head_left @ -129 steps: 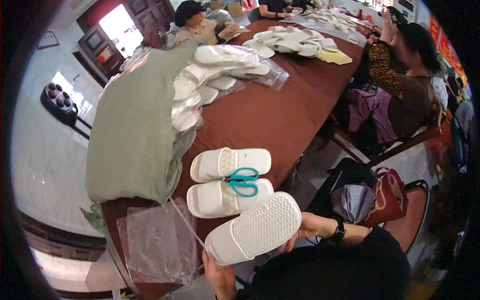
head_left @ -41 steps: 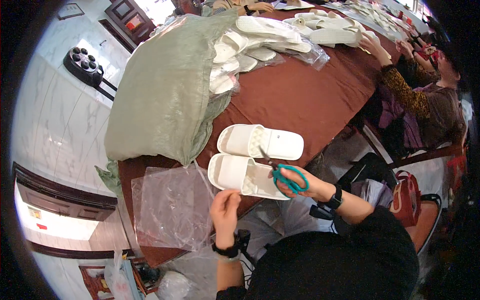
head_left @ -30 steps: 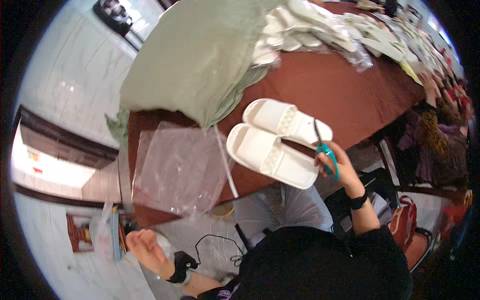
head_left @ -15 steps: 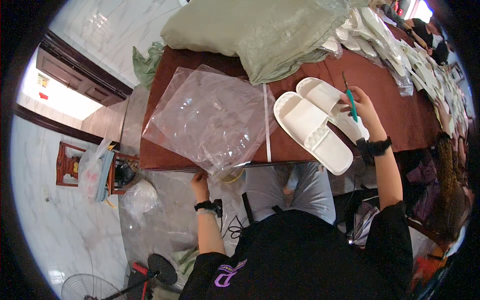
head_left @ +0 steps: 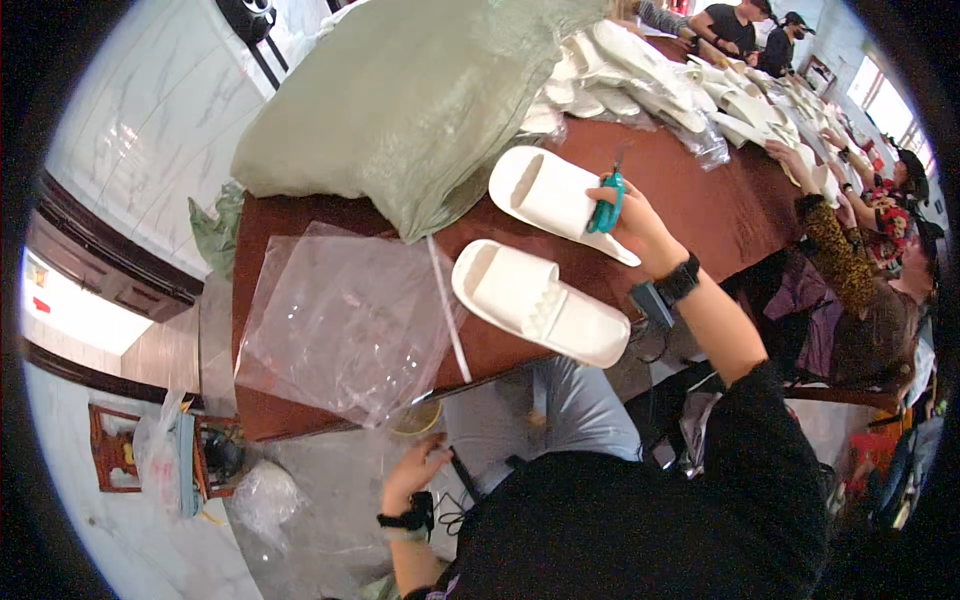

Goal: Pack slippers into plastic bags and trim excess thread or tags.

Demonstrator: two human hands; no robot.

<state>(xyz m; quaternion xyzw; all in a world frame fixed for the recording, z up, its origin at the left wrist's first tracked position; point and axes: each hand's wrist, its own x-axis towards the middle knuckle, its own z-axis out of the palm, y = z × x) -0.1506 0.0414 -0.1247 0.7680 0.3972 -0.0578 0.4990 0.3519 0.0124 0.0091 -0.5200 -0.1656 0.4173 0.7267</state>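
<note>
My right hand [head_left: 648, 232] is closed around teal-handled scissors [head_left: 606, 207], their dark blades pointing away from me. It is at a white slide slipper [head_left: 548, 192], overlapping the heel half; whether the fingers also grip this slipper I cannot tell. A second white slipper [head_left: 545, 308] lies nearer, at the table's front edge, with its heel end toward the right. My left hand [head_left: 415, 472] is low in front of the table edge, fingers loosely apart and nothing seen in them. Just beyond it, a clear plastic bag [head_left: 345, 325] lies flat on the brown-covered table [head_left: 690, 205].
A bulky grey-green sack [head_left: 390, 105] covers the back left. A white strip [head_left: 450, 310] lies beside the clear bag. White slippers [head_left: 640, 75], some in clear plastic, are piled along the far side. Other people's hands [head_left: 795, 160] work among slippers at right. A chair [head_left: 205, 450] stands left.
My view has turned. The two slippers, overlapping before, now lie apart, the far one shifted away. The scissors have turned in my right hand. My left hand's fingers have come away from the table edge.
</note>
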